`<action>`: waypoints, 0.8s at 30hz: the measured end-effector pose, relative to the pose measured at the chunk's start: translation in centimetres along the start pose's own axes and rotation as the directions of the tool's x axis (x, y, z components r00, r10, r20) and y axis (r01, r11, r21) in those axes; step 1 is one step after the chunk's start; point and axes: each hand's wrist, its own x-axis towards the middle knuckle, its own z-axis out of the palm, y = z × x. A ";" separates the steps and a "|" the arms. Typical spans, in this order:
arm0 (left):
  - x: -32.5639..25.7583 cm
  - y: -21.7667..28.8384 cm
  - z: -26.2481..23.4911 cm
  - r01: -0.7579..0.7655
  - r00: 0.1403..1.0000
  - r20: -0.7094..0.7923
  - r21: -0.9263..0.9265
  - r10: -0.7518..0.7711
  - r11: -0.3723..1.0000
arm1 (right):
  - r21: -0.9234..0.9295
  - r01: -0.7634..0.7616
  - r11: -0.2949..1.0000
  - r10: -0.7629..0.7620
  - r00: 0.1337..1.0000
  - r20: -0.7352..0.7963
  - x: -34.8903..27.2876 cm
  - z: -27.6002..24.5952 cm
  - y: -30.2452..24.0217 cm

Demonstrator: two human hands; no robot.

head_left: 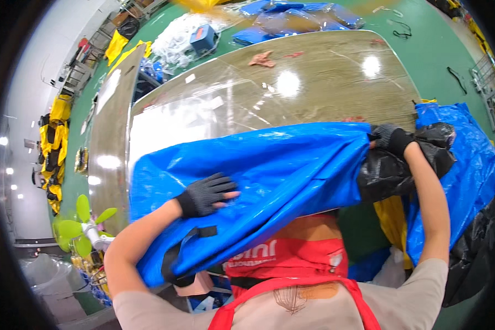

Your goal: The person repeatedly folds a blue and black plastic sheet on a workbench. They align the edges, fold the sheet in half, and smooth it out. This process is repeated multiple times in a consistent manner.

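Observation:
A large blue tarpaulin bag (258,165) with a black strap (176,258) lies folded across the near side of the table and hangs over its edge toward me. My left hand (209,195), in a dark fingerless glove, rests flat on the bag with its fingers stretched out. At the bag's right end, my gloved right hand (391,138) is closed on the blue corner. Crumpled black plastic (388,173) lies under and beside that hand, joining the bag's right end; whether it is part of the bag I cannot tell.
Pinkish scraps (262,59) lie on the wood-patterned tabletop (324,77). More blue sheeting (467,165) hangs at the right. A green-bladed fan (85,226) stands at the left. Beyond the table are blue bundles (297,22), white plastic (176,41) and a blue box (203,38).

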 end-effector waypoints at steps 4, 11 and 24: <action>-24.7 -1.9 2.2 0.441 0.889 0.149 -0.013 -0.434 0.898 | -0.041 -0.040 0.998 0.041 0.999 0.011 0.7 -0.3 -1.1; -25.6 2.0 9.3 0.532 -0.132 -0.716 -0.635 -0.686 0.560 | -0.064 -0.072 0.995 0.060 0.983 -0.175 -0.5 -0.1 -2.6; -14.3 -4.2 7.7 0.986 -0.044 -0.655 -0.149 -0.754 0.072 | -0.118 -0.306 0.945 0.297 0.951 -0.090 -1.9 -0.4 -4.4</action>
